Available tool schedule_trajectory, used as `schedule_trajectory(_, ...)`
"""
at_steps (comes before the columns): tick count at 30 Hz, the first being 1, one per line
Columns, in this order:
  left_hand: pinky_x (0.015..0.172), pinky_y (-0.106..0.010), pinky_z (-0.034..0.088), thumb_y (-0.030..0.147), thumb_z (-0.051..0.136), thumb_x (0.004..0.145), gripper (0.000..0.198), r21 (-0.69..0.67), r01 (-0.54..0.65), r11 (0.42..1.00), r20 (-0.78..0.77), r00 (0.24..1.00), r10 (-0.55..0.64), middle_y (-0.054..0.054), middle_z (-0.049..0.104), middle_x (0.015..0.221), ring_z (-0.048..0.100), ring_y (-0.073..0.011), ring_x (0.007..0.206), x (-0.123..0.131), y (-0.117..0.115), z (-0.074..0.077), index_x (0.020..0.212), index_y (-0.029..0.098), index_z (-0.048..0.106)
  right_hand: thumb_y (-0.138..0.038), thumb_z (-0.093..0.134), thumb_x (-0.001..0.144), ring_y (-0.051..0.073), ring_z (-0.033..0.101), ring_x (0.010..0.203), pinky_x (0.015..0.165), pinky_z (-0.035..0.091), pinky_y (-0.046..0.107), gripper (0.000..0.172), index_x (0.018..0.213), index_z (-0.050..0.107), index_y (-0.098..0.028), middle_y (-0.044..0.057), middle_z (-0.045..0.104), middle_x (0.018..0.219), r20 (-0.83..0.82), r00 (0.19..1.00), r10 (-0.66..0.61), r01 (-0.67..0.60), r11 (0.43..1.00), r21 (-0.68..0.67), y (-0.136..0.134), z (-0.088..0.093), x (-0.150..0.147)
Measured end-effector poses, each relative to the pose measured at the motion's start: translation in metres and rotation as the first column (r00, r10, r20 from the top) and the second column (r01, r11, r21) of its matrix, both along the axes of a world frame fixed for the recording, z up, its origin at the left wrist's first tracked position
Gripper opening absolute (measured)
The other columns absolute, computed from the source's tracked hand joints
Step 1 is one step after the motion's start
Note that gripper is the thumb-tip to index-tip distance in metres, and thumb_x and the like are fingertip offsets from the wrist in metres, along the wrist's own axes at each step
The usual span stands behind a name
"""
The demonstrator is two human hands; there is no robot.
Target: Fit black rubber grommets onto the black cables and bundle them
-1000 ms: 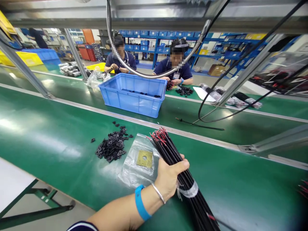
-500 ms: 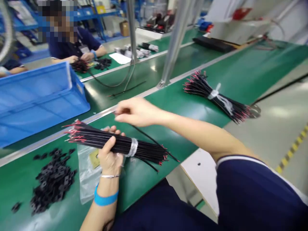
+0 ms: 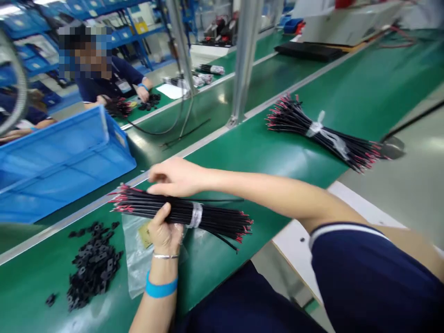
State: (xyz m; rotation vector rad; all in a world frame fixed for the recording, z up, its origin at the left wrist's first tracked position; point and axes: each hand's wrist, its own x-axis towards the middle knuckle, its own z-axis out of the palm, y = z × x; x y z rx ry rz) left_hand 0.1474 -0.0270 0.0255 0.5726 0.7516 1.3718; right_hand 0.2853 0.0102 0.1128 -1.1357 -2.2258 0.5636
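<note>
My left hand point(image 3: 163, 233) is wrapped from below around a bundle of black cables point(image 3: 218, 219) with red and bare wire ends. Clear tape point(image 3: 196, 215) binds the bundle right of my thumb. Just above the bundle's left half, my right hand point(image 3: 178, 176) is closed in a pinch. One loose black cable point(image 3: 225, 200) runs from under it to the right, along the bundle's top side. The right fingertips are partly hidden. Beneath the left hand lies a clear plastic bag point(image 3: 133, 259) with a yellow label. A pile of small black parts point(image 3: 93, 268) is to its left.
A second tied cable bundle point(image 3: 326, 132) lies to the right on the green bench. A blue crate point(image 3: 65, 162) stands at the left, and a metal post point(image 3: 244, 60) rises behind the bench edge. Across it a co-worker point(image 3: 114, 78) handles similar cables.
My right hand has moved left and down toward the bundle, and its loose cable now lies nearly level along it. The view has shifted slightly. The co-worker's one hand moved to the black parts.
</note>
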Motion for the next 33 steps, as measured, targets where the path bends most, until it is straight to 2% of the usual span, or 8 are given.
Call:
schedule_trajectory(6, 0.086, -0.03, 0.052, 0.017, 0.078, 0.062, 0.036, -0.118, 0.012, 0.993, 0.155, 0.988, 0.007, 0.001, 0.073, 0.087, 0.069, -0.0157, 0.087, 0.001, -0.002, 0.001, 0.097, 0.021, 0.068, -0.047, 0.074, 0.07, 0.03, 0.054, 0.099, 0.082, 0.048, 0.046, 0.069, 0.121, 0.05, -0.008, 0.017, 0.058, 0.109, 0.056, 0.996, -0.068, 0.069, 0.997, -0.02, -0.066, -0.058, 0.028)
schedule_trajectory(12, 0.081, -0.029, 0.053, 0.014, 0.077, 0.061, 0.034, -0.176, -0.002, 0.984, 0.138, 0.99, 0.026, 0.003, 0.072, 0.083, 0.07, -0.0157, 0.082, 0.001, -0.002, 0.001, 0.093, 0.021, 0.068, -0.014, 0.051, 0.081, 0.023, 0.052, 0.091, 0.082, 0.046, 0.04, 0.015, 0.094, 0.056, -0.019, 0.008, 0.058, 0.092, 0.024, 0.962, -0.272, 0.272, 0.962, -0.015, -0.123, -0.069, 0.07)
schedule_trajectory(16, 0.084, -0.028, 0.052, 0.014, 0.078, 0.061, 0.033, -0.164, -0.01, 0.986, 0.069, 0.997, 0.022, 0.005, 0.071, 0.081, 0.07, -0.0138, 0.081, 0.002, 0.001, -0.002, 0.091, 0.021, 0.067, -0.015, 0.055, 0.081, 0.022, 0.053, 0.08, 0.072, 0.047, 0.036, 0.009, 0.085, 0.058, -0.022, 0.004, 0.059, 0.081, 0.157, 0.948, -0.277, 0.302, 0.939, -0.166, -0.158, -0.081, 0.093)
schedule_trajectory(21, 0.085, -0.027, 0.053, 0.014, 0.077, 0.063, 0.028, -0.172, -0.039, 0.984, 0.06, 0.997, 0.05, 0.004, 0.071, 0.079, 0.07, -0.0134, 0.081, 0.001, 0.004, -0.004, 0.088, 0.019, 0.067, -0.017, 0.048, 0.089, 0.021, 0.054, 0.079, 0.073, 0.047, 0.036, 0.012, 0.084, 0.058, -0.022, 0.005, 0.061, 0.08, 0.158, 0.917, -0.365, 0.391, 0.902, -0.181, -0.184, -0.108, 0.093)
schedule_trajectory(25, 0.084, -0.025, 0.054, 0.02, 0.078, 0.066, 0.022, -0.178, -0.045, 0.983, 0.055, 0.997, 0.056, 0.005, 0.07, 0.077, 0.069, -0.0109, 0.078, 0.0, 0.007, -0.007, 0.085, 0.018, 0.066, -0.023, 0.043, 0.094, 0.02, 0.055, 0.075, 0.07, 0.048, 0.036, 0.016, 0.084, 0.056, -0.022, 0.005, 0.06, 0.079, 0.131, 0.889, -0.438, 0.457, 0.868, -0.197, -0.202, -0.107, 0.116)
schedule_trajectory(28, 0.084, -0.025, 0.054, 0.021, 0.077, 0.069, 0.017, -0.173, -0.058, 0.983, 0.032, 0.997, 0.065, 0.005, 0.07, 0.075, 0.069, -0.0099, 0.076, 0.0, 0.008, -0.008, 0.081, 0.019, 0.065, -0.031, 0.05, 0.093, 0.019, 0.059, 0.072, 0.064, 0.05, 0.034, 0.013, 0.083, 0.056, -0.024, 0.006, 0.064, 0.083, -0.052, 0.795, -0.604, 0.57, 0.774, -0.275, -0.215, -0.096, 0.144)
schedule_trajectory(30, 0.084, -0.025, 0.055, 0.02, 0.075, 0.07, 0.014, -0.173, -0.074, 0.982, 0.023, 0.997, 0.079, 0.005, 0.069, 0.074, 0.068, -0.0098, 0.074, 0.001, 0.009, -0.008, 0.079, 0.018, 0.064, -0.036, 0.058, 0.089, 0.019, 0.063, 0.069, 0.06, 0.051, 0.034, 0.014, 0.081, 0.059, -0.025, 0.009, 0.067, 0.085, -0.269, 0.647, -0.714, 0.63, 0.698, -0.339, -0.219, -0.091, 0.159)
schedule_trajectory(33, 0.08, -0.025, 0.056, 0.018, 0.072, 0.071, 0.011, -0.183, -0.088, 0.979, 0.02, 0.995, 0.093, 0.005, 0.069, 0.073, 0.069, -0.0102, 0.072, 0.002, 0.01, -0.007, 0.078, 0.018, 0.064, -0.043, 0.06, 0.087, 0.022, 0.067, 0.064, 0.057, 0.051, 0.038, 0.019, 0.078, 0.057, -0.027, 0.014, 0.069, 0.085, -0.476, 0.468, -0.745, 0.703, 0.64, -0.311, -0.215, -0.089, 0.176)
